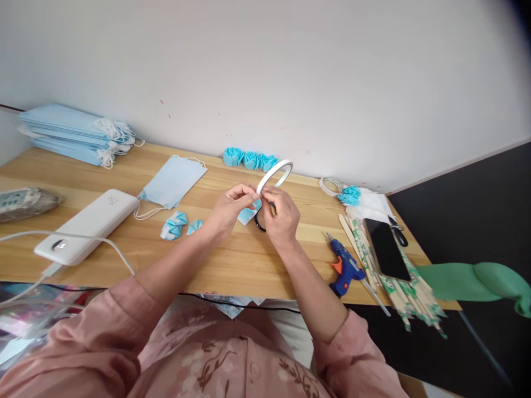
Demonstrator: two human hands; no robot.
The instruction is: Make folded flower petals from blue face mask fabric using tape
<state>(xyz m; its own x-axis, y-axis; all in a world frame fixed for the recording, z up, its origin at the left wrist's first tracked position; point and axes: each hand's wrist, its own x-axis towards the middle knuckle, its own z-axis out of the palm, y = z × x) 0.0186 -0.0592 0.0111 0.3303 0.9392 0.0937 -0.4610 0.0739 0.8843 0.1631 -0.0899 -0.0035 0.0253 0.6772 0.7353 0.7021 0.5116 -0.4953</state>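
My right hand (pixel 282 214) holds a white roll of tape (pixel 274 174) raised above the wooden table (pixel 232 260). My left hand (pixel 232 205) pinches the roll's edge with thumb and forefinger, right beside the right thumb. A folded light blue piece (pixel 248 214) lies under both hands. A dark ring (pixel 259 223) shows partly beneath my right hand. Small folded blue pieces (pixel 177 225) lie to the left of my left wrist.
A blue face mask (pixel 174 182) and white power bank (pixel 89 224) with cable lie left; a mask stack (pixel 70 135) sits far left. Blue fabric flowers (pixel 249 159) line the wall. Right: blue glue gun (pixel 345 266), phone (pixel 385 249) on wrapped sticks (pixel 409 293), another tape roll (pixel 329 186).
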